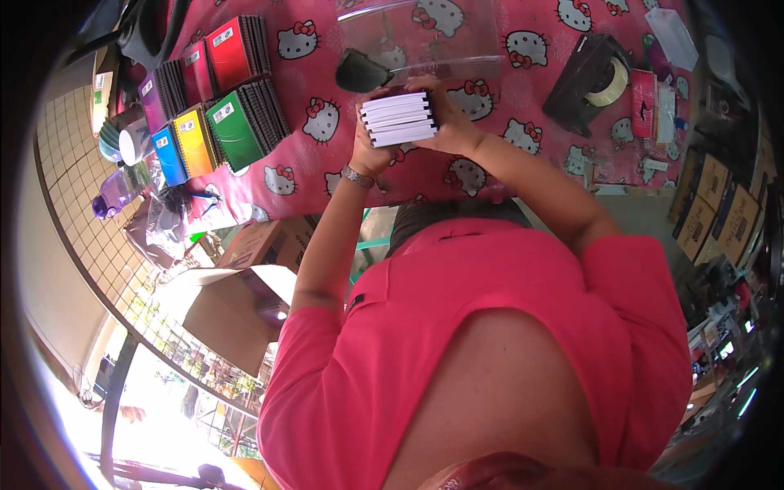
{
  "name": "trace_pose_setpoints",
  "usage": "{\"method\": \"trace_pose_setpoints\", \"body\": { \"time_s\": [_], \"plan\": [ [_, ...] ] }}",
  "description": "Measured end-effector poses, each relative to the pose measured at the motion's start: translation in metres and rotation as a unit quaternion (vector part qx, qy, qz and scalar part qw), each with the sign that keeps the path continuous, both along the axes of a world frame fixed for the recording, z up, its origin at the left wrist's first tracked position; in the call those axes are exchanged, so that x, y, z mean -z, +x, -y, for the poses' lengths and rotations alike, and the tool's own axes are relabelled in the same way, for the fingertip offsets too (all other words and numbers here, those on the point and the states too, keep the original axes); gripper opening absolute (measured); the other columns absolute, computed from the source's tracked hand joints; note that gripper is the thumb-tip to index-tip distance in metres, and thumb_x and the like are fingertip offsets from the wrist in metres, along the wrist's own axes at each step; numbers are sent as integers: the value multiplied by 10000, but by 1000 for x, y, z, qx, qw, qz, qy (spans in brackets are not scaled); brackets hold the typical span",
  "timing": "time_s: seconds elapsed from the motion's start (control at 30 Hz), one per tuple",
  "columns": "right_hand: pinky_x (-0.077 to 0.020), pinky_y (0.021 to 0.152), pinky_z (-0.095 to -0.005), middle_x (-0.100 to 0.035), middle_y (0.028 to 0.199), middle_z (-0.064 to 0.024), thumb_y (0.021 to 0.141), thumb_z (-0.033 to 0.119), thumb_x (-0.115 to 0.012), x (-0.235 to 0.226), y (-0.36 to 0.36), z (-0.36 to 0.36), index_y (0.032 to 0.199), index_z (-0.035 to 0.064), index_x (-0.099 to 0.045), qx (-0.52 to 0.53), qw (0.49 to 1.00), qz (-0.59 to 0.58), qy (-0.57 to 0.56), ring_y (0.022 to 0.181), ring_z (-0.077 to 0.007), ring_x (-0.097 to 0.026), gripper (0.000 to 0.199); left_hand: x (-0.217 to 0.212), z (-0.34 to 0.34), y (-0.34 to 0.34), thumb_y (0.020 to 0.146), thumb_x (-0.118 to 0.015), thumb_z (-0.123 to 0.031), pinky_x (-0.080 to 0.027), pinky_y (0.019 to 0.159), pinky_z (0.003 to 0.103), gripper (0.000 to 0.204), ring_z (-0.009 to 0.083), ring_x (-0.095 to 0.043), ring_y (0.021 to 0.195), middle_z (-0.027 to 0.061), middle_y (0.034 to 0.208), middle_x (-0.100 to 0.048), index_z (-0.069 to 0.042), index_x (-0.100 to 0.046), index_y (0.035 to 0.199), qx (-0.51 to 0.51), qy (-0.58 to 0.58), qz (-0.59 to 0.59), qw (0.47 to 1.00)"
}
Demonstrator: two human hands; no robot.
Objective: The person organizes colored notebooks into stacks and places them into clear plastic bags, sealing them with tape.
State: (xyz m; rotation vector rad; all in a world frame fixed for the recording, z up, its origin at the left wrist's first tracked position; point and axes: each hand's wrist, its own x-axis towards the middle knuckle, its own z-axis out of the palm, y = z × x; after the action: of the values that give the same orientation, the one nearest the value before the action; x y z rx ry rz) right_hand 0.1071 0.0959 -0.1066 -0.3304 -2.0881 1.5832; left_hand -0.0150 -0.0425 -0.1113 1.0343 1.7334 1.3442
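Between my two hands is a stack of small spiral notebooks (400, 120), their white page edges facing up toward me. My left hand (370, 153) grips the stack's left side, and a watch or bracelet circles that wrist. Around the right side, my right hand (449, 121) is closed, its fingers reaching past the far end. Just beyond the stack lies a dark rounded object (362, 71) whose kind I cannot make out. A clear plastic sheet or bag (441, 61) is spread on the table behind it.
Red, green, yellow, blue and purple spiral notebooks (233, 122) stand in stacks at the left. A black tape dispenser (588, 82) sits at the right, beside a pink packet (644, 104). Cups and a purple bottle (118, 192) line the left edge of the pink-covered table (286, 147).
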Motion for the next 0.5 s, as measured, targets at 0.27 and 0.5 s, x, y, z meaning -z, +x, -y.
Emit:
{"method": "trace_pose_setpoints", "body": {
  "time_s": [0.27, 0.5],
  "plan": [
    [-382, 1000, -419, -437, 1229, -173, 584, 180, -836, 7, 14, -13, 1247, 48, -344, -81, 996, 30, 20, 1196, -359, -432, 836, 11, 1, -1, 566, -792, -73, -400, 990, 358, 789, 289, -474, 1174, 145, 1241, -460, -59, -383, 1240, 15, -5, -86, 996],
    [-304, 1075, -433, -389, 1354, -186, 645, 326, -782, -107, -3, -11, 1361, -6, -332, -105, 916, 211, 324, 1278, -331, -371, 909, 49, 18, -13, 567, -795, -87, -427, 968, 362, 784, 284, -513, 1133, 125, 1218, -493, -78, -416, 1254, 66, -141, -35, 987]
  ]
}}
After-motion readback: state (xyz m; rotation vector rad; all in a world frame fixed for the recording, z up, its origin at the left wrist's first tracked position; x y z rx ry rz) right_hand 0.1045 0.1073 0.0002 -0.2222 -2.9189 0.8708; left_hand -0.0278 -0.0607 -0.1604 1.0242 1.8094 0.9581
